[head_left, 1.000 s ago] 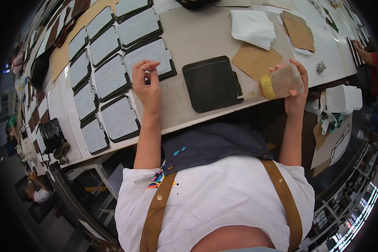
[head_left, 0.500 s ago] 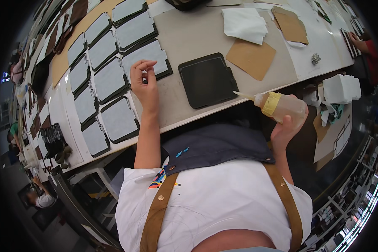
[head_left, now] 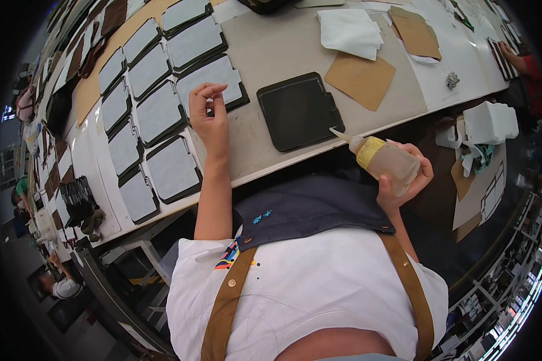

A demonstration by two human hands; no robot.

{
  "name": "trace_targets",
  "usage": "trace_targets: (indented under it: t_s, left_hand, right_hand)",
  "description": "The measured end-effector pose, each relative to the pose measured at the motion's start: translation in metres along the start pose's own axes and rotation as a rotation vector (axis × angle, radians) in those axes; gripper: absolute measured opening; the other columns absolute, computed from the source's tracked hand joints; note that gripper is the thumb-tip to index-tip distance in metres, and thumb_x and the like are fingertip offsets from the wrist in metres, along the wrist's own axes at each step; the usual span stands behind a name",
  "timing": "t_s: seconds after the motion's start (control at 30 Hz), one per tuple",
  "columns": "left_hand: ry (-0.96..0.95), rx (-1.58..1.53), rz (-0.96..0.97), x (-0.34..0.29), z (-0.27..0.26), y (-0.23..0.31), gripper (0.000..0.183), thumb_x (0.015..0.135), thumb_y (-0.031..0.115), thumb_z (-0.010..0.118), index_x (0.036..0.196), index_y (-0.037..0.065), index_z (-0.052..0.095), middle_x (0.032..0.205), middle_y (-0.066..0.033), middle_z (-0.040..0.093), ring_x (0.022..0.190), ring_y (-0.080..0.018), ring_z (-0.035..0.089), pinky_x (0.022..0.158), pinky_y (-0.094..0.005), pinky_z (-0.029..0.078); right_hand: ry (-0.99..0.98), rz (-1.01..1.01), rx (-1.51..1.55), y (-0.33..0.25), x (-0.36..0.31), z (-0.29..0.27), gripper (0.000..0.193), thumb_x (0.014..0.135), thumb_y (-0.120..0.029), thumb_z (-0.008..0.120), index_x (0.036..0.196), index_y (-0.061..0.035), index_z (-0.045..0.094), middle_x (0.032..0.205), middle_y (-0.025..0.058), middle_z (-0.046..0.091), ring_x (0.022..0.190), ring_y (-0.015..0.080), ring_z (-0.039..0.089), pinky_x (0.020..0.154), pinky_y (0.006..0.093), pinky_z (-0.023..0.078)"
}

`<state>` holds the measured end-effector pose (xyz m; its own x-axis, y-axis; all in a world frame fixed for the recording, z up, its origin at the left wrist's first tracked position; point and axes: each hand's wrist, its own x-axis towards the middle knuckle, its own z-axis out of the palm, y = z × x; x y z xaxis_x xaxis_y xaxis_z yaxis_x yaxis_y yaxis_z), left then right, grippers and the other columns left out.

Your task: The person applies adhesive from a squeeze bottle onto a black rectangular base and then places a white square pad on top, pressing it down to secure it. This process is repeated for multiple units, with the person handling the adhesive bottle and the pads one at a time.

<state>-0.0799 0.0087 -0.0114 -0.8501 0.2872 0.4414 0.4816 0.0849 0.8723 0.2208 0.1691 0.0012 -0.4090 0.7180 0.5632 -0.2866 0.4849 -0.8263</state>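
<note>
My right hand [head_left: 412, 180] is wrapped round a translucent squeeze bottle [head_left: 397, 168] with yellow tape near its neck and a long thin nozzle. The bottle is tilted, and its nozzle tip reaches the near right corner of a flat black panel [head_left: 298, 113] lying on the table. To the left of that panel, my left hand [head_left: 209, 114] is raised with loosely curled fingers and nothing seen in them. It hovers by a stack of black-edged pieces with a pale grey face [head_left: 208, 78].
More pale-faced black pieces [head_left: 162, 114] lie in rows at the left. Beyond the panel's right side are a brown sheet [head_left: 361, 81], white cloths [head_left: 349, 33] and more brown sheets [head_left: 414, 33]. A crumpled grey lump [head_left: 452, 80] sits further right. Another person's hand [head_left: 513, 59] shows at the far right.
My right hand has brought the bottle left and slightly down, so the nozzle tip now overlaps the panel's near right corner. My left hand has barely moved.
</note>
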Motion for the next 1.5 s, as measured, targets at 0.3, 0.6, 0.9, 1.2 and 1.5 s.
trace_targets:
  t_s: [0.3, 0.6, 0.9, 1.2, 1.5]
  left_hand:
    - [-0.013, 0.023, 0.012, -0.001, -0.002, -0.002, 0.015, 0.094, -0.004, 0.061, 0.096, 0.008, 0.07, 0.106, 0.0003, 0.062, 0.086, -0.0054, 0.055, 0.067, -0.0192, 0.042]
    - [-0.004, -0.024, 0.0, -0.002, -0.003, 0.0, 0.015, 0.093, -0.005, 0.06, 0.095, 0.007, 0.069, 0.107, -0.0004, 0.062, 0.09, -0.0076, 0.058, 0.069, -0.0207, 0.043]
    - [0.008, 0.008, -0.015, -0.003, -0.005, -0.002, 0.015, 0.093, -0.005, 0.06, 0.095, 0.007, 0.069, 0.107, -0.0008, 0.063, 0.091, -0.0079, 0.059, 0.07, -0.0208, 0.044]
    - [0.014, -0.001, 0.005, 0.0, 0.002, 0.002, 0.023, 0.088, -0.011, 0.057, 0.093, 0.008, 0.07, 0.104, -0.0021, 0.063, 0.085, -0.0099, 0.059, 0.064, -0.0223, 0.043]
    - [0.001, 0.041, -0.006, -0.001, 0.002, -0.002, 0.023, 0.088, -0.011, 0.056, 0.092, 0.006, 0.07, 0.104, -0.0033, 0.062, 0.084, -0.0102, 0.059, 0.063, -0.0222, 0.044]
  right_hand:
    - [-0.134, -0.11, 0.047, 0.003, -0.007, 0.022, 0.082, 0.079, -0.028, 0.085, 0.133, -0.0121, 0.025, 0.121, 0.0224, 0.049, 0.11, 0.0301, 0.059, 0.096, 0.0482, 0.054]
    - [-0.294, -0.163, 0.111, 0.001, -0.01, 0.054, 0.087, 0.077, -0.028, 0.088, 0.135, -0.0097, 0.025, 0.122, 0.0245, 0.051, 0.109, 0.0325, 0.061, 0.092, 0.0453, 0.055]
    - [0.238, 0.397, 0.38, 0.0, 0.017, 0.062, 0.068, 0.096, -0.051, 0.061, 0.141, -0.0061, 0.035, 0.136, 0.0142, 0.05, 0.124, 0.0287, 0.054, 0.106, 0.0454, 0.044]
    - [0.449, 0.367, -0.37, 0.105, 0.076, -0.049, 0.064, 0.106, -0.046, 0.041, 0.142, 0.0067, 0.039, 0.148, 0.0178, 0.04, 0.136, 0.0306, 0.039, 0.116, 0.0415, 0.027]
    - [-0.18, -0.123, -0.797, 0.072, 0.144, 0.015, 0.044, 0.086, -0.01, 0.073, 0.127, -0.0025, 0.06, 0.146, 0.0144, 0.045, 0.137, 0.0342, 0.039, 0.114, 0.0449, 0.032]
